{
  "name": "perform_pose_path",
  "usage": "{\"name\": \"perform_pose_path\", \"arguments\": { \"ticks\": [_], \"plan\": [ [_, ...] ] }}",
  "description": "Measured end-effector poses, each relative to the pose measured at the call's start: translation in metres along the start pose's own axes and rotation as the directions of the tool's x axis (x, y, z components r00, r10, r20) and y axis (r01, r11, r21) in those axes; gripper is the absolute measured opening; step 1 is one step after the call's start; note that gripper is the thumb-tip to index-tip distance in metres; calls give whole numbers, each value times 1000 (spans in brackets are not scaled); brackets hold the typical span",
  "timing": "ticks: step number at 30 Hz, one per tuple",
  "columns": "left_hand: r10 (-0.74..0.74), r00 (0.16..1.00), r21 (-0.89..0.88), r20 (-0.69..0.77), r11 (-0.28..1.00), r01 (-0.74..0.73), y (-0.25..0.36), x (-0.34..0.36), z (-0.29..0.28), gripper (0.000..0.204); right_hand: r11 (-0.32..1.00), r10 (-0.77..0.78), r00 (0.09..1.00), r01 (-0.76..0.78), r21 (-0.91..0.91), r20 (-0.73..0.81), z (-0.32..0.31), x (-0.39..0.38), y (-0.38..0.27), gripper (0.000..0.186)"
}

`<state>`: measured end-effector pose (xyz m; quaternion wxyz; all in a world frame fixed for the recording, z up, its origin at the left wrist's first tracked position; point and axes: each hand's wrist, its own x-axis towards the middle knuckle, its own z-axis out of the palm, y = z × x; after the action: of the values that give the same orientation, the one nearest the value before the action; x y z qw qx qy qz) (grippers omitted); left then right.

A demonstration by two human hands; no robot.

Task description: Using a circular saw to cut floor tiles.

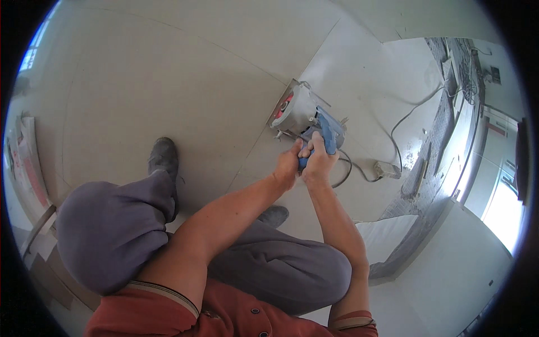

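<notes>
A dusty circular saw (pixel 300 115) with a blue body, a pale metal guard and a flat base plate rests on the floor tiles ahead of me. Some red shows inside its guard. My right hand (pixel 319 160) is closed around the blue rear handle (pixel 327 132). Beside it, touching, my left hand (pixel 287 165) is closed on the lower blue part of the saw; its fingertips are partly hidden. Along the saw's left side runs a tile joint. How the blade sits against the tile is hidden by the guard and base.
A dark cord (pixel 343 178) loops behind the saw, near a dusty socket block (pixel 387 169). Another cable (pixel 401 121) reaches toward a rough strip with debris (pixel 441 140) at the right. My shoe (pixel 163 155) stands left of the saw. Boards (pixel 28 160) lean at the far left.
</notes>
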<state>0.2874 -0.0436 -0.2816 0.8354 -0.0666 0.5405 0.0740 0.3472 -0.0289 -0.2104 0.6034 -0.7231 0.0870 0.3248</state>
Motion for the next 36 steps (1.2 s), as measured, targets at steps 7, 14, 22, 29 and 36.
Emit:
{"name": "perform_pose_path", "arguments": {
  "ticks": [7,14,22,29,36],
  "plan": [
    [-52,998,-18,21,998,52,3,-5,0,33,1000,20,1000,-20,18,-3,-2,-1,-1,18],
    [5,1000,25,-8,1000,-4,-1,-1,-1,39,1000,9,1000,-9,0,4,-3,-1,-1,11],
    [-4,1000,-44,2,999,4,-5,2,1,39,1000,-17,1000,17,-11,19,-3,-1,-1,18],
    [-16,1000,10,11,1000,16,-5,5,-2,38,1000,0,1000,0,-3,5,-3,-1,-2,20],
    [-47,998,-6,39,999,48,0,-2,-1,34,1000,0,1000,0,1,-5,-4,-1,-2,20]
  ]
}}
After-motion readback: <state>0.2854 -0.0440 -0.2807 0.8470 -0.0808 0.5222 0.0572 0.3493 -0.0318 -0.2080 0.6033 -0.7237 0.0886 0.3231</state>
